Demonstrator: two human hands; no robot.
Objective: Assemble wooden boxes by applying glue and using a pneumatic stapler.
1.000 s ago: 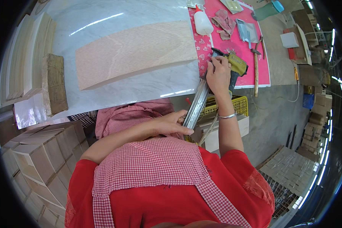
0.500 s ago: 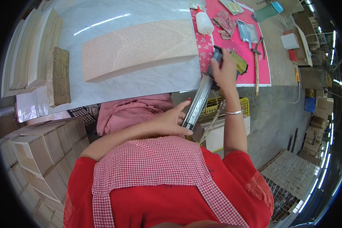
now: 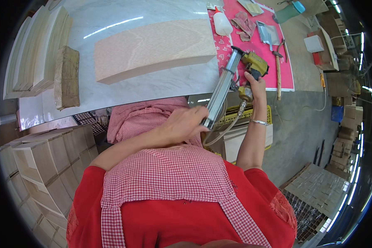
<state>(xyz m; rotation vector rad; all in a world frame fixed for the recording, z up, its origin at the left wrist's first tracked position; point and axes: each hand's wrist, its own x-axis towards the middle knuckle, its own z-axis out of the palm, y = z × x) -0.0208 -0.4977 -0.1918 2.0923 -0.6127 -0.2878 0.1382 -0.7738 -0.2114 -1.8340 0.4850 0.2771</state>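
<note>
A yellow and black pneumatic nail gun (image 3: 257,64) with a long silver magazine lies slantwise across the table's front edge. My right hand (image 3: 257,88) is closed round its dark handle, and an air hose (image 3: 231,126) runs down from it. At the magazine's lower end is my left hand (image 3: 182,124), its thumb and fingers on either side of that end; the fingertips are slightly blurred. To the left, a long, pale wooden box-like piece (image 3: 153,49) rests on the marbled tabletop (image 3: 111,93).
Stacked pale boards (image 3: 39,49) and a tape-wrapped block (image 3: 67,78) occupy the table's left. On the pink cloth (image 3: 287,76) are a glue bottle (image 3: 222,24), a rag (image 3: 244,25) and a hammer (image 3: 278,74). A yellow crate (image 3: 269,118) stands below; wooden boxes (image 3: 49,165) are piled at left.
My right hand has moved from the magazine's upper part to the gun's handle. My left fingers have drawn in around the magazine's lower end, which has shifted slightly up.
</note>
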